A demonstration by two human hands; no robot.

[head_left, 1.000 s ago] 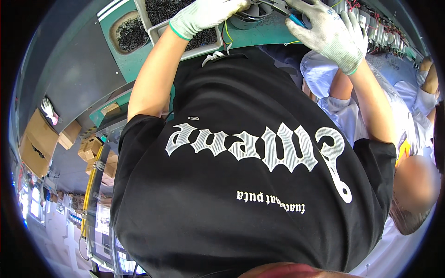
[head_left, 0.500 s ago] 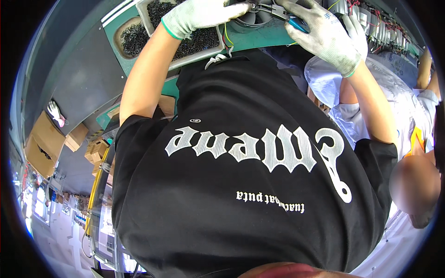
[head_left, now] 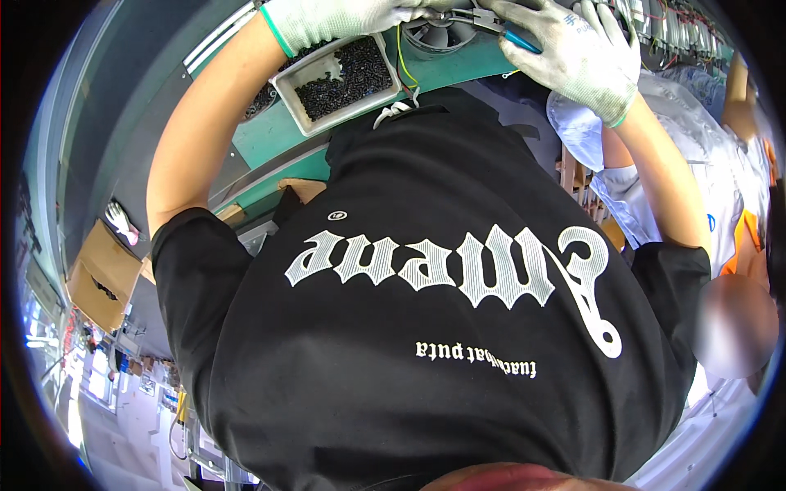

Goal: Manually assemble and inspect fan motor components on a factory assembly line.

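Wiring step, fan – pliers being gripped in closed right hand; wires being pinched by left hand. Next: steady, precise cut judged needed.

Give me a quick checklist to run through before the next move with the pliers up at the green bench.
1. Both hands gloved: ok. Left hand and right hand wear light work gloves.
2. Pliers in hand: ok. The right hand's grip is closed on the blue-handled pliers.
3. Plier tips on the right spot: cannot tell. They sit at the picture's top edge, partly hidden by the gloves.
4. Yellow wire free of the tool: cannot tell. It hangs beside the fan.
5. Tray of black screws flat on the bench: ok.
6. Elbow room on the right: not ok. Another person works close alongside.
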